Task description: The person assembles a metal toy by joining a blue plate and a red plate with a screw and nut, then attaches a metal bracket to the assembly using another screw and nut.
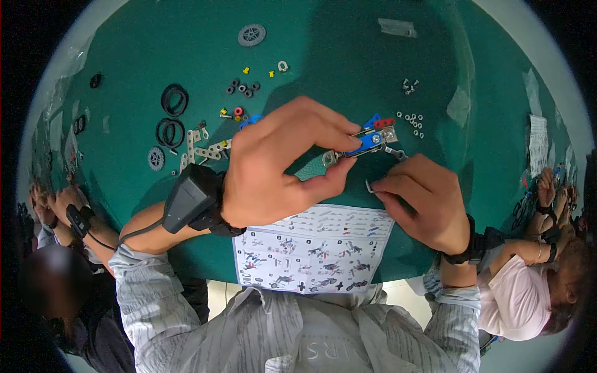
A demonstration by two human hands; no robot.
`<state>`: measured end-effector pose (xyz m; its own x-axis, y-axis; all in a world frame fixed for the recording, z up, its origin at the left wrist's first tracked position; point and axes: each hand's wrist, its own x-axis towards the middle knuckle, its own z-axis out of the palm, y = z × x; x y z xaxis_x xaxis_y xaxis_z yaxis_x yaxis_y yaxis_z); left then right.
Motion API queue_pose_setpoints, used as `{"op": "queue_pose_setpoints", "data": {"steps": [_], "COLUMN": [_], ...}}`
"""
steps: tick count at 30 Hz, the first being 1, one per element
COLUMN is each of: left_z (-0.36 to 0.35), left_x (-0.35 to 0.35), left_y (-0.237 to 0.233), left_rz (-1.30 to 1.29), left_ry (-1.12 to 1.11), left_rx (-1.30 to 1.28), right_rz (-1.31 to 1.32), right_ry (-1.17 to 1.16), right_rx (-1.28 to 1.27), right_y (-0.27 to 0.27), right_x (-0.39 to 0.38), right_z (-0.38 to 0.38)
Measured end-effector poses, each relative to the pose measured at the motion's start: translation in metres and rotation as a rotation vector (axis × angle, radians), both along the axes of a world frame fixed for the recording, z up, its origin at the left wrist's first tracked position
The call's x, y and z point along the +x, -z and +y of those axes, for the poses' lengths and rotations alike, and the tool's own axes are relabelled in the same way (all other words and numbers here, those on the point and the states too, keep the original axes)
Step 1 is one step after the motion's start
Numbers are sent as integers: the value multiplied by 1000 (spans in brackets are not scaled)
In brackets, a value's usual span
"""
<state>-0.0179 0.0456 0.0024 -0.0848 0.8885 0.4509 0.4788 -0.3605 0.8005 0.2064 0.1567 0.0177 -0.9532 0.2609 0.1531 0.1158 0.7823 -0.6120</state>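
Between thumb and index finger, my left hand (pixel 280 158) is closed on a small model assembly (pixel 372 140) made of blue, red and silver metal pieces with screws. A silver bracket end pokes out on either side of it. My right hand (pixel 423 199), a little lower and to the right, is closed in a pinch on a small silver metal piece (pixel 369 186); fingers cover most of it, so its kind does not show. The two hands are apart. Below them lies a printed instruction sheet (pixel 314 255) with step pictures.
Small nuts (pixel 411 117) and screws (pixel 410 86) lie right of the assembly. Leftward are black tyres (pixel 175 99), a grey wheel (pixel 252 35), perforated metal strips (pixel 191 146) and black spacers (pixel 242 89). People sit on both sides, one in a pink sleeve (pixel 516 292).
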Motion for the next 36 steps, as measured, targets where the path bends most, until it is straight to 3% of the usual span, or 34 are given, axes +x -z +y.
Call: {"op": "queue_pose_setpoints", "data": {"steps": [7, 13, 19, 28, 36], "left_z": [-3, -1, -10, -10, -10], "left_x": [5, 7, 17, 17, 17], "left_y": [3, -1, -2, -3, -4], "left_rz": [1, -53, -600, -774, -726], "left_ry": [19, 12, 97, 148, 128], "left_rx": [58, 48, -359, -514, -529], "right_rz": [1, 217, 374, 392, 378], "right_ry": [-103, -93, 63, 107, 86], "right_rx": [233, 345, 356, 369, 415], "right_y": [9, -1, -7, -8, -7], "right_x": [2, 1, 3, 5, 5], "right_z": [7, 3, -4, -7, -5]}}
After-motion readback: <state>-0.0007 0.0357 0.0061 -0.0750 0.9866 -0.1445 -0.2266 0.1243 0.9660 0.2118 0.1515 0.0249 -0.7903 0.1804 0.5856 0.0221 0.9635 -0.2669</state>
